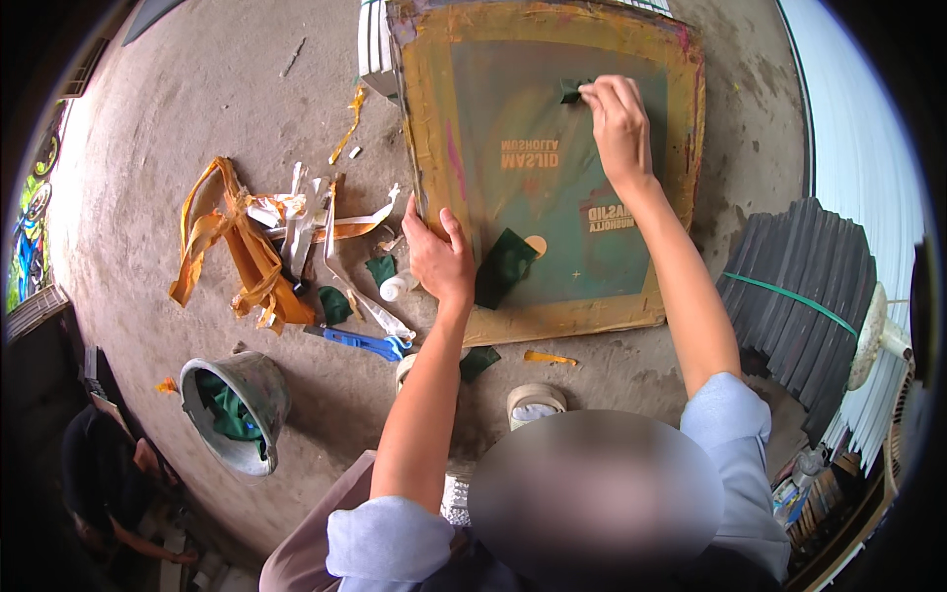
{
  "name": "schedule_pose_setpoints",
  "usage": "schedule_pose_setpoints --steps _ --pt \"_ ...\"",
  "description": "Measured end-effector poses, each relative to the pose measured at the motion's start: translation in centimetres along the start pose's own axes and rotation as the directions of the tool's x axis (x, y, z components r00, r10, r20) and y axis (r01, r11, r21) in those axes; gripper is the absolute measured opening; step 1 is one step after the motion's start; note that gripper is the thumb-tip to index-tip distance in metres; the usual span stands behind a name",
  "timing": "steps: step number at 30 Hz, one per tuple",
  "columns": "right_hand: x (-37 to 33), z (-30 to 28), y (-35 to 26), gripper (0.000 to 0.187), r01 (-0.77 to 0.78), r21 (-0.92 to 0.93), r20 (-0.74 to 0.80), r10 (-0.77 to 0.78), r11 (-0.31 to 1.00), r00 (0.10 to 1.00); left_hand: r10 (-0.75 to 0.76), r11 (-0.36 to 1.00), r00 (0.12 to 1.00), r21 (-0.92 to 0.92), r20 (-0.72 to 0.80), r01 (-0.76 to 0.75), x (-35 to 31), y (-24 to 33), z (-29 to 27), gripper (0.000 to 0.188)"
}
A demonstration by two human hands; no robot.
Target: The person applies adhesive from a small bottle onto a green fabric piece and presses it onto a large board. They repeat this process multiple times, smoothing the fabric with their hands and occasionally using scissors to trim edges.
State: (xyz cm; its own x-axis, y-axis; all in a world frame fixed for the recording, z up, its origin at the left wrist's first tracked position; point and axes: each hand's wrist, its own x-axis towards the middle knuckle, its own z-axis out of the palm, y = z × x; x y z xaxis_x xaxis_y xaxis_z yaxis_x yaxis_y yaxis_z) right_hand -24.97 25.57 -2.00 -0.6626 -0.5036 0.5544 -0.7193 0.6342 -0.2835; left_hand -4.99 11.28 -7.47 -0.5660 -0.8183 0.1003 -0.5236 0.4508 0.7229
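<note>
A screen-printing frame (552,324) rests tilted up from the floor, its border covered in brown tape and its mesh stained green with reversed lettering. Pinched in my right hand (619,123) is a small dark green cloth scrap (571,91), held against the upper right of the mesh. My left hand (440,255) grips the frame's lower left edge, thumb toward the mesh; some of its fingers are partly hidden. A larger dark green cloth piece (506,268) lies on the lower mesh beside my left hand. Near that hand stand a white bottle (398,287) and a green scrap (380,269).
Crumpled brown tape (242,252) litters the floor at left, with a blue cutter (360,341) below it. A grey bucket (237,409) holds green cloth. Bundled dark grey strips (799,296) stand at right. A person in dark clothes (99,464) crouches at lower left.
</note>
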Motion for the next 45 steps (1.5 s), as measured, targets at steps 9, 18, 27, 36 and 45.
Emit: schedule_pose_setpoints --steps 9,18,27,36,45 --pt "-2.5 0.6 -2.2 0.051 -0.014 -0.147 0.025 0.017 0.989 1.000 -0.032 0.999 0.999 0.009 0.031 0.032 0.0 0.5 -0.2 0.050" --pt "-4.9 0.0 -3.8 0.052 0.282 -0.108 0.317 -0.236 0.953 0.919 -0.020 1.000 1.000 0.013 0.022 0.020 0.0 0.1 -0.4 0.050" --pt "-7.0 2.4 -7.0 0.054 0.466 0.115 0.348 -0.475 0.877 0.808 -0.036 0.999 0.999 -0.001 0.018 0.036 0.1 0.0 -0.3 0.049" --pt "-10.2 -1.2 -6.7 0.050 0.072 0.022 0.366 -0.074 0.997 0.928 -0.004 1.000 1.000 0.017 -0.016 0.004 0.1 0.4 0.0 0.042" --pt "-12.4 -3.7 -10.8 0.032 -0.166 0.157 0.310 0.111 0.974 0.944 -0.027 0.999 0.999 0.046 -0.022 0.028 0.2 0.6 -0.3 0.040"
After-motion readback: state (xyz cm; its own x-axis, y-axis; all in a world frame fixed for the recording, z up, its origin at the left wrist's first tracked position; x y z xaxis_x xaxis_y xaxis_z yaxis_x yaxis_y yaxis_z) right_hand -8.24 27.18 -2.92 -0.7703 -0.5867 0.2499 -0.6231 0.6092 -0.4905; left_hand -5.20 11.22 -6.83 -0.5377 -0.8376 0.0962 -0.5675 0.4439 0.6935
